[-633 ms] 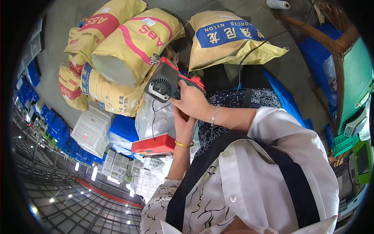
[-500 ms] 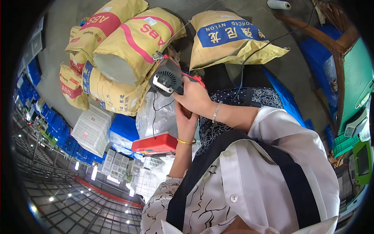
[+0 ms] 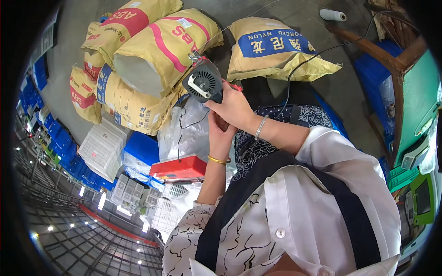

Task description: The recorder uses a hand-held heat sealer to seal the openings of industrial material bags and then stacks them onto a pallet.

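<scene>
My right hand (image 3: 234, 106), with a silver bangle at the wrist, is closed around a dark grey and red handheld bag sewing machine (image 3: 202, 85) with a round vent. Just below it, my left hand (image 3: 221, 132), with a gold bracelet, is curled up against the right hand. Its fingertips are partly hidden, and what they hold cannot be made out. Ahead of the machine lies a full yellow sack with a pink stripe (image 3: 159, 53); whether the machine touches it is unclear. A thin thread runs up from the machine across that sack.
A yellow sack with a blue panel (image 3: 276, 48) lies ahead to the right. A white thread cone (image 3: 332, 15) rests on the floor. A black cord (image 3: 317, 53) crosses at the right. Several yellow sacks, a white crate (image 3: 103, 149) and a red box (image 3: 179, 169) are on the left.
The machine has moved slightly forward and to the right, turning a little, with both hands following. The whole view has also shifted slightly.
</scene>
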{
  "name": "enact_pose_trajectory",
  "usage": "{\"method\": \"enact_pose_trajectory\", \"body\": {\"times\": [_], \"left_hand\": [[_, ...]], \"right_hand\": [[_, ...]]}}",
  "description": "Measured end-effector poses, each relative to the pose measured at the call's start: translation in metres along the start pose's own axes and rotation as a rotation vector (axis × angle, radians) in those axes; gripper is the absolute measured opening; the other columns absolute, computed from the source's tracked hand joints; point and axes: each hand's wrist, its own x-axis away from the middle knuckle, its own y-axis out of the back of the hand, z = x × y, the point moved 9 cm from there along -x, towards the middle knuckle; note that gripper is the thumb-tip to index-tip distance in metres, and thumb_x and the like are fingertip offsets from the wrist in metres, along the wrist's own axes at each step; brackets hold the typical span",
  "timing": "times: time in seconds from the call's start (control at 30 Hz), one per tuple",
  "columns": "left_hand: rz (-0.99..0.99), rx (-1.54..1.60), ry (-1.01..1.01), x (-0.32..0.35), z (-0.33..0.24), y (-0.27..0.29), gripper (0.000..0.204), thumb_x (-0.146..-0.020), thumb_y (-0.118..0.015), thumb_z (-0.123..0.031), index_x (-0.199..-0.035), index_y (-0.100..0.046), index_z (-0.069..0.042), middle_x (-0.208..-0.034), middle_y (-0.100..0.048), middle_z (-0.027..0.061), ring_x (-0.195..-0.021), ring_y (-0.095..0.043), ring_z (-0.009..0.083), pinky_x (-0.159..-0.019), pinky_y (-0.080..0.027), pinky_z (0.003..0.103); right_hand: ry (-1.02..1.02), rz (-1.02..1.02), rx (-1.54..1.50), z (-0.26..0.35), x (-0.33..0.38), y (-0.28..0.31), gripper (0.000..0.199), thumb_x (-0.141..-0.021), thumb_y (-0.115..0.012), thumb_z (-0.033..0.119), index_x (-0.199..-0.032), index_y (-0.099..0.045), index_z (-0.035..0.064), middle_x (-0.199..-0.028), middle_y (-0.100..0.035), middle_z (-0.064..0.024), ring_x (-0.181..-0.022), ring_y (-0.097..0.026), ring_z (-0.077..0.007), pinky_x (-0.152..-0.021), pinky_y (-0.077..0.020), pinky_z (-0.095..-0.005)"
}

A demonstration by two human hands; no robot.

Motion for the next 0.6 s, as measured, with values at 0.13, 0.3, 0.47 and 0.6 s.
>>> {"method": "enact_pose_trajectory", "body": {"times": [0.13,0.3,0.47,0.6], "left_hand": [[0.053,-0.080,0.027,-0.011,0.003,0.009,0.071,-0.077,-0.075,0.000,-0.134,-0.034,-0.003,-0.122,-0.054,0.0097,-0.111,-0.056,0.0158,-0.094,-0.048,0.029],[0.040,-0.300,0.018,-0.024,0.005,0.024,0.064,-0.078,-0.076,-0.005,-0.130,-0.039,-0.002,-0.121,-0.054,0.0085,-0.111,-0.054,0.0151,-0.095,-0.047,0.031],[-0.049,-0.112,0.055,-0.028,0.012,0.025,0.053,-0.086,-0.069,-0.014,-0.129,-0.042,-0.002,-0.126,-0.054,0.0097,-0.115,-0.054,0.0183,-0.096,-0.046,0.033],[-0.005,0.510,0.154,-0.043,0.032,0.021,0.043,-0.092,-0.059,-0.014,-0.132,-0.047,-0.003,-0.124,-0.058,0.0103,-0.113,-0.059,0.0231,-0.090,-0.049,0.034]], "right_hand": [[-0.087,0.081,-0.105,-0.008,0.004,-0.013,0.051,-0.080,-0.073,0.037,-0.100,-0.051,-0.0048,-0.089,-0.064,-0.0253,-0.088,-0.064,-0.0413,-0.077,-0.0500,-0.0485],[-0.055,0.122,0.120,-0.004,0.005,-0.021,0.053,-0.078,-0.073,0.039,-0.104,-0.053,-0.0026,-0.103,-0.060,-0.0217,-0.104,-0.055,-0.0375,-0.089,-0.0406,-0.0485],[0.021,0.077,0.257,0.004,0.006,-0.016,0.061,-0.078,-0.069,0.045,-0.113,-0.057,-0.0030,-0.107,-0.057,-0.0216,-0.106,-0.050,-0.0379,-0.090,-0.0395,-0.0469],[0.064,0.003,0.300,0.017,0.001,-0.011,0.062,-0.077,-0.068,0.046,-0.114,-0.061,-0.0023,-0.106,-0.057,-0.0210,-0.106,-0.050,-0.0373,-0.092,-0.0398,-0.0461]]}}
